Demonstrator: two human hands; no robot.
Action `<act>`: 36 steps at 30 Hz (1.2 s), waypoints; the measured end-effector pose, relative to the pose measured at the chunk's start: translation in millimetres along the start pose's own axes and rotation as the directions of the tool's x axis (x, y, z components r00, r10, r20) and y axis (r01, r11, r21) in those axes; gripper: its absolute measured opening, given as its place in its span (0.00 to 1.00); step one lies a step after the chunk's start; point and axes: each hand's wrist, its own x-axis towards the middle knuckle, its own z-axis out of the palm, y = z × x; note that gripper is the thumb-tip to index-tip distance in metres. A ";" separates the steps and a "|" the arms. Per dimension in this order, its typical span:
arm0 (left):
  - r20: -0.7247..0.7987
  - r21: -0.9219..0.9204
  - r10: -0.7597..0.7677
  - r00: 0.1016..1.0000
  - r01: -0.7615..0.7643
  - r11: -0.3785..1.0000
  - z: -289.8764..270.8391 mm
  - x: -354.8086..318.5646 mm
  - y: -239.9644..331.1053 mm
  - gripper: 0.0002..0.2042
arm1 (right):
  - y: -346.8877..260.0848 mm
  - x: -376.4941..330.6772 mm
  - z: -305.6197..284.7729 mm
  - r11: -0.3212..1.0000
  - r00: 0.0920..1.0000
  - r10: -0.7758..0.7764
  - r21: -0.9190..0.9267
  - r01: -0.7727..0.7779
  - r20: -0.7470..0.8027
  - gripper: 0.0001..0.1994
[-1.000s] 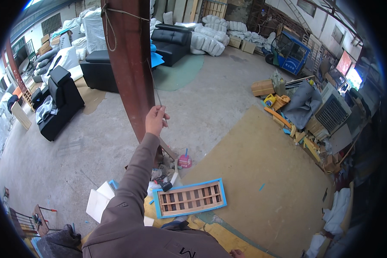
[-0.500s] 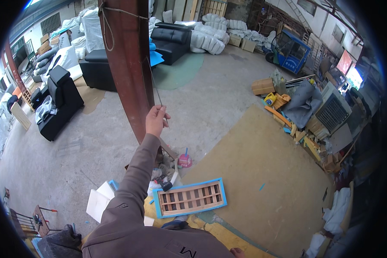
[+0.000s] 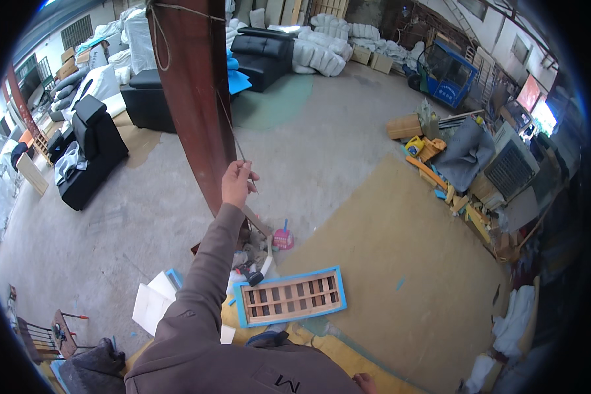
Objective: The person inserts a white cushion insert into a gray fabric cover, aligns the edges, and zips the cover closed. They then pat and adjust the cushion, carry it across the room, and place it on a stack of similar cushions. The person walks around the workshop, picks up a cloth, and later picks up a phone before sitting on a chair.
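My left hand (image 3: 238, 182) is raised at arm's length beside the red-brown steel column (image 3: 194, 98). Its fingers pinch a thin, straight grey cord (image 3: 230, 125), perhaps a wire, which slants up along the column; a short end sticks out below the fingers. My right hand (image 3: 364, 383) shows only in part at the lower edge, and its fingers are too hidden to read. Below my left arm lies a curved wooden slatted frame (image 3: 292, 299) edged in blue. A black cordless drill (image 3: 251, 273) rests at the frame's upper left corner.
White boards (image 3: 152, 303) lie left of my arm. Near the column's foot stands a pink dustpan (image 3: 283, 238). Black sofa pieces (image 3: 95, 157) stand at left and behind. A brown sheet (image 3: 400, 262) covers the floor at right, bordered by scrap and an air cooler (image 3: 512, 164).
The view has shifted slightly, so the background sits a little differently. My left hand keeps its pinch on the cord in nearly the same place.
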 end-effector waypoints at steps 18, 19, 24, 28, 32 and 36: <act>0.261 0.896 -0.727 0.635 0.122 0.428 -243.5 -302.4 -284.0 0.12 | 3.7 -20.6 26.1 0.905 0.975 0.128 0.381 -0.190 0.182 0.17; 0.258 0.923 -0.778 0.573 0.090 0.373 -263.2 -355.2 -286.2 0.14 | 13.9 -16.8 22.5 0.920 0.973 0.130 0.342 -0.191 0.193 0.17; -0.105 0.769 -0.942 0.318 0.627 0.126 -327.1 -568.6 -212.5 0.18 | 55.6 25.2 -16.8 0.986 0.988 -0.005 0.164 -0.020 0.153 0.15; -0.320 0.632 -0.885 0.339 0.772 0.067 -336.8 -671.1 -132.1 0.19 | 64.0 63.7 -50.7 0.992 0.985 -0.042 0.123 0.021 0.169 0.13; -0.385 0.542 -0.853 0.353 0.835 0.101 -342.9 -734.5 -93.6 0.20 | 54.7 89.5 -66.4 0.990 0.979 -0.130 0.073 0.119 0.159 0.14; -0.383 0.509 -0.836 0.393 0.845 0.165 -342.8 -765.7 -90.6 0.20 | 35.4 96.5 -49.5 0.981 0.957 -0.183 0.107 0.162 0.224 0.14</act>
